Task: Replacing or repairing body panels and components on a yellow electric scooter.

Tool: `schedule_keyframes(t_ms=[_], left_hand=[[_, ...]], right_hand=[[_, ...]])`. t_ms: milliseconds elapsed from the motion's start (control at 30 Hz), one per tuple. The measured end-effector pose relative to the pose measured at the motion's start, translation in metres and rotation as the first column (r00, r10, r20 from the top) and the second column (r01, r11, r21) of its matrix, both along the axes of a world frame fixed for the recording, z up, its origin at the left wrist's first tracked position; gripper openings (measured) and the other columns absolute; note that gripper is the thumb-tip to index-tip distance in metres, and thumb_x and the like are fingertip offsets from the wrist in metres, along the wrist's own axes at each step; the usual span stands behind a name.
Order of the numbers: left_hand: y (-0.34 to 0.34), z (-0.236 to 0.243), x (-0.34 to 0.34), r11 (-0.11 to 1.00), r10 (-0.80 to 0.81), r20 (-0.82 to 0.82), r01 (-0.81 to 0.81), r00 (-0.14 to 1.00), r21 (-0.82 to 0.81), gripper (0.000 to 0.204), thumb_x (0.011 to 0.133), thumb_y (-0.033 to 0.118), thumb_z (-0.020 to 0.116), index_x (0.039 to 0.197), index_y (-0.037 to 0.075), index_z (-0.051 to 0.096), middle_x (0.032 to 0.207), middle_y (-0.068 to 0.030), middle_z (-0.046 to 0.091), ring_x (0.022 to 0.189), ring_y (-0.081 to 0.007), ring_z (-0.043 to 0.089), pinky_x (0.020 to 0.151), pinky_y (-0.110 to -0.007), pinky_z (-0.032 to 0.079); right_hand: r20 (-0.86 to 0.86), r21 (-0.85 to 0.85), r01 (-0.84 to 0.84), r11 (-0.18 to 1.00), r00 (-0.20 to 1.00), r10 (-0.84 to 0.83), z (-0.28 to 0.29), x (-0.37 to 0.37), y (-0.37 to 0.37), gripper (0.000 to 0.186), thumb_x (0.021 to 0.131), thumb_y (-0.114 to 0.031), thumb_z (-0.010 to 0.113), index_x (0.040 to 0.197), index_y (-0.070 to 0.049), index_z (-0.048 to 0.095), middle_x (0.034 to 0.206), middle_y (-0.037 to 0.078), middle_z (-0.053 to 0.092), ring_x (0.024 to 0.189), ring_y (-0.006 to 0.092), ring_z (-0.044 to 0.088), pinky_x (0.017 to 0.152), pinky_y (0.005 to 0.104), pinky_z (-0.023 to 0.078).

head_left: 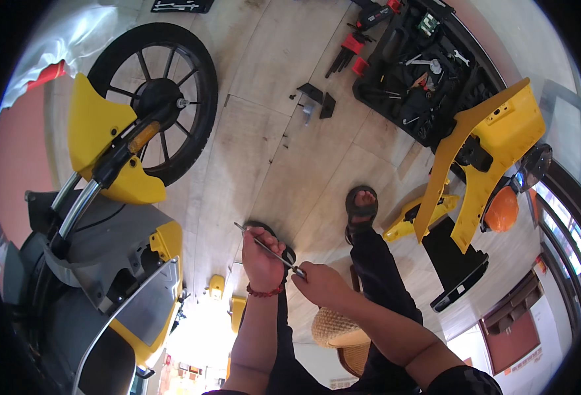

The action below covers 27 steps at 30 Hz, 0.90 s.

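Observation:
A slim screwdriver (285, 261) with a long metal shaft slants across in front of me at the lower middle. My right hand (318, 284) is closed around its handle end, which is mostly hidden in the fist. Palm up, my left hand (262, 261) lies under the shaft with its fingers curled in against it. The tip sticks out past the left fingers, pointing up and left. Both hands are over the floor in front of my legs, apart from the yellow scooter (166, 245) on the left.
The scooter's front wheel (208, 99) stands at the far left. An open black toolbox (396, 108) with loose tools lies far right, beside a yellow body panel (465, 141) and an orange helmet (502, 209). Small black parts (328, 105) and screws lie on the wooden floor (257, 125).

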State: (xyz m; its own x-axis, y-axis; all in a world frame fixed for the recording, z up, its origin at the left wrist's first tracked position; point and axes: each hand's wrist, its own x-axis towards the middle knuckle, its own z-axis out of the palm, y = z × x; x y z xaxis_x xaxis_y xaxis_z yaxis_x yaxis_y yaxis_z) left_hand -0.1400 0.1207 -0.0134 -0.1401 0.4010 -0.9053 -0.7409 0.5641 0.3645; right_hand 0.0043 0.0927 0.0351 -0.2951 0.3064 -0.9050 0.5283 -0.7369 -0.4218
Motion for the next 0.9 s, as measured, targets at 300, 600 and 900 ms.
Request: schedule_keyframes(t_ms=[300, 600, 900], left_hand=[[-0.011, -0.003, 0.017, 0.995, -0.102, -0.001, 0.102, 0.995, 0.002, 0.033, 0.101, 0.038, 0.043, 0.098, 0.008, 0.055, 0.073, -0.0039, 0.056, 0.064, -0.0157, 0.053, 0.063, -0.036, 0.048], [-0.013, -0.004, 0.021, 0.982, -0.182, -0.019, 0.182, 0.983, 0.05, 0.034, 0.102, 0.038, 0.042, 0.097, 0.007, 0.054, 0.073, -0.0048, 0.056, 0.064, -0.0159, 0.054, 0.063, -0.036, 0.05], [-0.012, -0.006, 0.025, 0.981, -0.192, -0.043, 0.193, 0.98, 0.008, 0.032, 0.102, 0.036, 0.04, 0.095, 0.008, 0.052, 0.073, -0.0043, 0.055, 0.063, -0.0155, 0.054, 0.062, -0.035, 0.05]], right_hand=[[0.024, -0.044, 0.03, 0.999, 0.999, -0.029, -0.001, 0.003, 0.004, 0.033, 0.089, -0.032, 0.052, 0.088, 0.0, 0.059, 0.081, 0.023, 0.065, 0.081, 0.0408, 0.063, 0.073, 0.0487, 0.05], [0.016, -0.084, 0.051, 0.995, 0.999, -0.05, 0.001, 0.009, 0.01, 0.033, 0.089, -0.031, 0.052, 0.09, 0.001, 0.059, 0.083, 0.024, 0.065, 0.083, 0.0404, 0.064, 0.074, 0.048, 0.05], [0.029, -0.049, 0.081, 0.995, 0.996, -0.08, 0.0, 0.009, 0.006, 0.035, 0.091, -0.033, 0.052, 0.091, 0.001, 0.06, 0.081, 0.023, 0.065, 0.083, 0.0405, 0.064, 0.073, 0.0487, 0.049]])
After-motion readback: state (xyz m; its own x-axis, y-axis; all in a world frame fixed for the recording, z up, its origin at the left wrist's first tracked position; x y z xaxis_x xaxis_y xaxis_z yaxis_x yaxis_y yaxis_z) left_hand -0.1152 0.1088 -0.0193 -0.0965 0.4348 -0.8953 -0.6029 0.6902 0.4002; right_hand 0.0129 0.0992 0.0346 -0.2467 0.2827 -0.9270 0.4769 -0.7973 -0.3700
